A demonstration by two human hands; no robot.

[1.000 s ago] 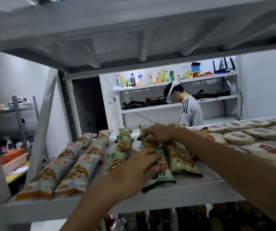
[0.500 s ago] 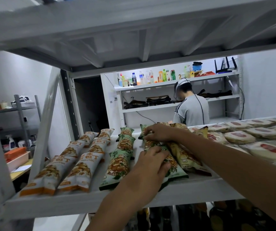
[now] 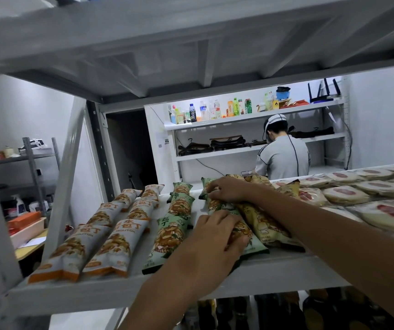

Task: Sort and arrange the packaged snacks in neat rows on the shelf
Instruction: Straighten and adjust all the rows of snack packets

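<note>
On the white shelf (image 3: 286,265) lie two rows of white-and-orange snack packets (image 3: 110,234), then a row of green packets (image 3: 174,225). My left hand (image 3: 215,239) lies over the front green packet (image 3: 250,241) of a second green row, fingers curled on it. My right hand (image 3: 229,190) reaches to the back of that row, and its bent fingers hold the rear green packet (image 3: 206,184). Yellow packets (image 3: 269,225) lie skewed just right of this row, partly under my right forearm.
Flat round white packets with red centres (image 3: 345,195) fill the shelf's right side. The upper shelf board (image 3: 191,44) hangs low overhead. A slanted post (image 3: 67,167) bounds the left end. A person (image 3: 284,158) stands at another shelf behind.
My left hand and the front green packet have shifted a little to the right, opening a gap beside the first green row. My right hand stays at the back. The person behind moved right.
</note>
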